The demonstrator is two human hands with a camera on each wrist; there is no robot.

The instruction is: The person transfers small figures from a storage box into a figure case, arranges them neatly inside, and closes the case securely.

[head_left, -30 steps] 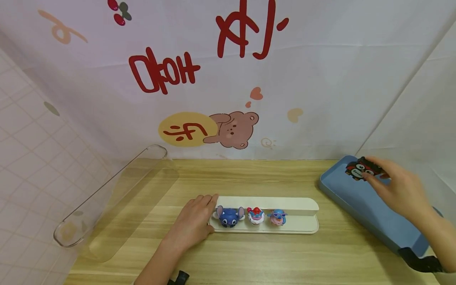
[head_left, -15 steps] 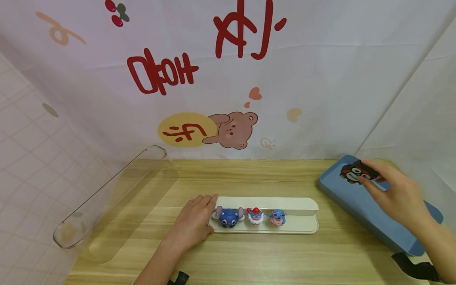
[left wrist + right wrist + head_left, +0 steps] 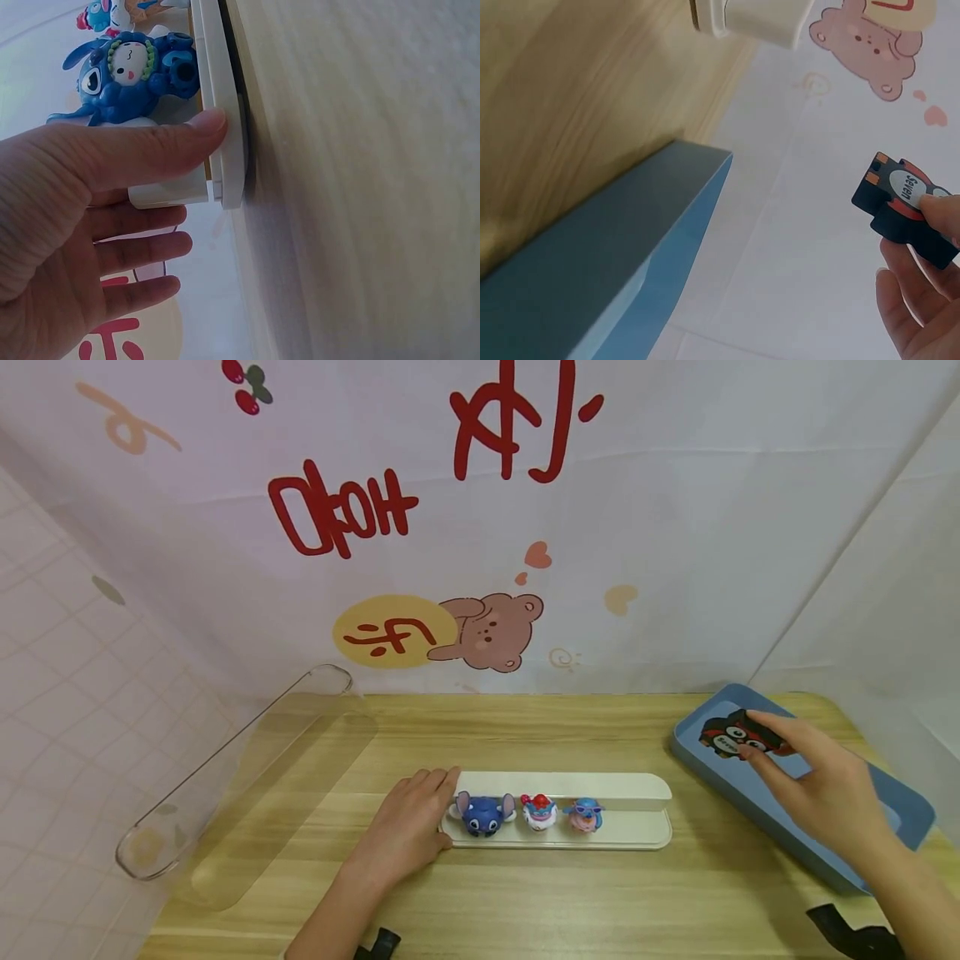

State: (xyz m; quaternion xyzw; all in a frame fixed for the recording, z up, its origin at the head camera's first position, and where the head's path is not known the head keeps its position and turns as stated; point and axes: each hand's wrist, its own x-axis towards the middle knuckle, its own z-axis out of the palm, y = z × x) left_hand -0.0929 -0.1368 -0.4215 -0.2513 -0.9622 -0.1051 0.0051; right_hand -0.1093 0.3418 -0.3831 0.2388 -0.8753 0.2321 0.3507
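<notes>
My left hand grips the left end of a cream stepped display stand, its thumb on the base's front edge and the other fingers behind. On the stand's lower step sit a big-eared blue figurine, a white one with a red top and a blue-and-pink one with glasses. My right hand pinches a flat black-and-red owl figure between thumb and fingers. In the right wrist view its white belly label reads "Seven". In the head view the owl overlaps the far end of a blue tray.
At the left a long clear plastic cover lies slanted on the wooden table. A printed cloth hangs behind the table. Black straps show near both wrists.
My right hand has moved left and slightly down in the head view with the owl figure, staying over the tray. The left hand and the stand have kept their place.
</notes>
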